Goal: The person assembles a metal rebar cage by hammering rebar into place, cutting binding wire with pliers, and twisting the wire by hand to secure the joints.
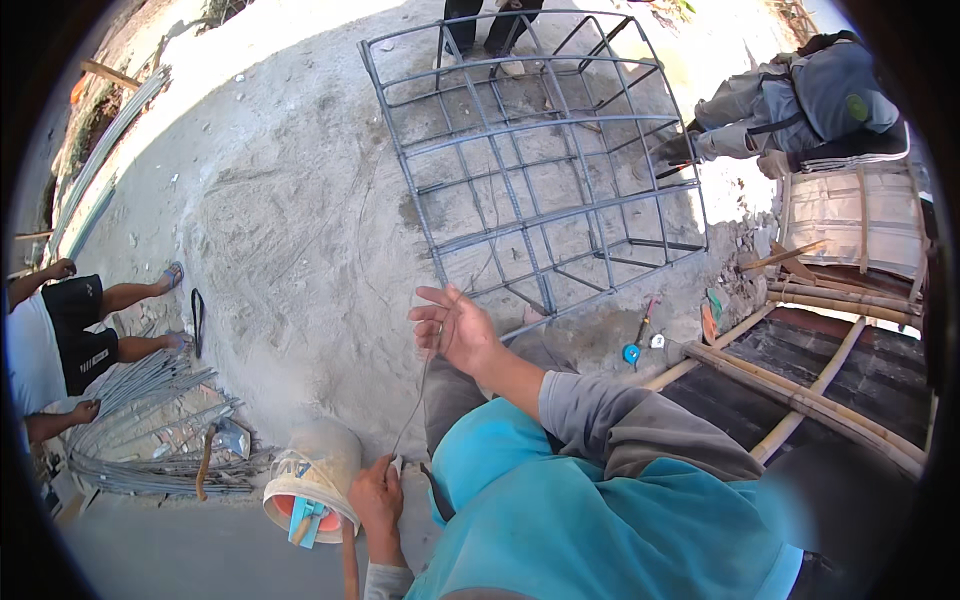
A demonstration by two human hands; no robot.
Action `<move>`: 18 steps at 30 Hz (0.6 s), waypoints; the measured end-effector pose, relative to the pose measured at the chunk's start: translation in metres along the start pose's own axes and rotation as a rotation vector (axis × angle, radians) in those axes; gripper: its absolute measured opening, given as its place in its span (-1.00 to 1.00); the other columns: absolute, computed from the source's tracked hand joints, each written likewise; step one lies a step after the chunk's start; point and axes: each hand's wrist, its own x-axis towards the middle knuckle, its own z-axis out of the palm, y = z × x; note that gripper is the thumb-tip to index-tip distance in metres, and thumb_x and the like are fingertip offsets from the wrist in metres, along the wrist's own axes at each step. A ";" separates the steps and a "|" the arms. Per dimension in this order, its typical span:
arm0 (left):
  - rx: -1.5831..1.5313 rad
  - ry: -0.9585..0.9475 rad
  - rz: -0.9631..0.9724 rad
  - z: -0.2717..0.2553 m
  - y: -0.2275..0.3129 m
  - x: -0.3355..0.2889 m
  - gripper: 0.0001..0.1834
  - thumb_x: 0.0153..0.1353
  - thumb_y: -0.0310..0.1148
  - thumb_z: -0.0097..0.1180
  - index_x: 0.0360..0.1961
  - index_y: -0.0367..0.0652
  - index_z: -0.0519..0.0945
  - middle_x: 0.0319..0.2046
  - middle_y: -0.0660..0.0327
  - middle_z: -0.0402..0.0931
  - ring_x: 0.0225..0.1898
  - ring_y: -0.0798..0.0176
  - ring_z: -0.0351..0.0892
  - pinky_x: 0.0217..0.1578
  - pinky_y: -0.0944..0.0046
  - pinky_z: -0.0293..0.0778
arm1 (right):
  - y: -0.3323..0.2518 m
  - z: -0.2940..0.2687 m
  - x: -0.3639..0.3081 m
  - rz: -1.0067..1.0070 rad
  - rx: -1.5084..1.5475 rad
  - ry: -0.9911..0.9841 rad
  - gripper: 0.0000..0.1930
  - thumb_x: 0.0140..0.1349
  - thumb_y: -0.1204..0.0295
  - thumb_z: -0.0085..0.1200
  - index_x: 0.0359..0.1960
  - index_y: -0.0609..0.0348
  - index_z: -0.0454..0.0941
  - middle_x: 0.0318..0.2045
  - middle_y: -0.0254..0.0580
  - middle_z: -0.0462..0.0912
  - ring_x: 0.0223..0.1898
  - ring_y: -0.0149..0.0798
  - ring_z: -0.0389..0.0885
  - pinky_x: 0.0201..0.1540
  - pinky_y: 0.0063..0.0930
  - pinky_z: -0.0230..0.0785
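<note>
My left hand [378, 497] is closed on a thin wire [414, 408], beside a white bucket. From there the wire runs up in a loose curve to my right hand [456, 333]. That hand has its fingers stretched and apart, and the wire seems to touch its palm without being gripped. Just beyond my right hand stands a cage of steel rebar [520, 165], its bars crossing in a boxy grid on the sandy ground. The cage's near edge lies close to my knees.
The bucket [330, 450] holds a blue-handled tool [304, 520]. Rebar lengths [150, 425] lie at left near a seated person [70, 340]. A blue tape measure [631, 353] and a bamboo frame [800, 395] are at right. Another person [810, 105] bends beside the cage; someone stands behind it.
</note>
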 end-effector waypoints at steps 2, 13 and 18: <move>0.037 0.080 0.033 0.001 0.021 -0.009 -0.78 0.06 -0.40 0.20 -0.22 0.03 0.72 -0.49 -0.02 0.57 -0.45 -0.12 0.54 -0.40 -0.04 0.45 | -0.053 -0.007 -0.026 -0.180 0.108 -0.051 -0.55 0.48 0.02 -0.29 0.02 0.12 0.47 -0.48 -0.26 0.55 -0.57 -0.34 0.45 -0.44 -0.43 0.32; -0.051 -0.029 0.325 0.028 0.144 -0.009 -0.78 0.11 -0.48 0.11 -0.22 -0.16 0.70 -0.44 -0.02 0.62 -0.41 -0.04 0.63 -0.35 0.09 0.50 | -0.282 -0.181 -0.152 -0.802 0.238 0.324 -0.74 0.43 0.14 -0.09 -0.23 0.06 0.40 -0.38 -0.29 0.53 -0.35 -0.27 0.55 -0.34 -0.38 0.41; -0.234 -0.051 0.394 0.021 0.186 0.015 -0.80 0.10 -0.48 0.10 -0.26 -0.21 0.69 -0.44 -0.04 0.63 -0.40 0.01 0.66 -0.34 0.15 0.52 | -0.345 -0.233 -0.208 -1.059 0.489 0.200 -0.75 0.45 0.19 -0.13 -0.12 0.10 0.39 -0.53 -0.36 0.36 -0.55 -0.37 0.34 -0.51 -0.45 0.26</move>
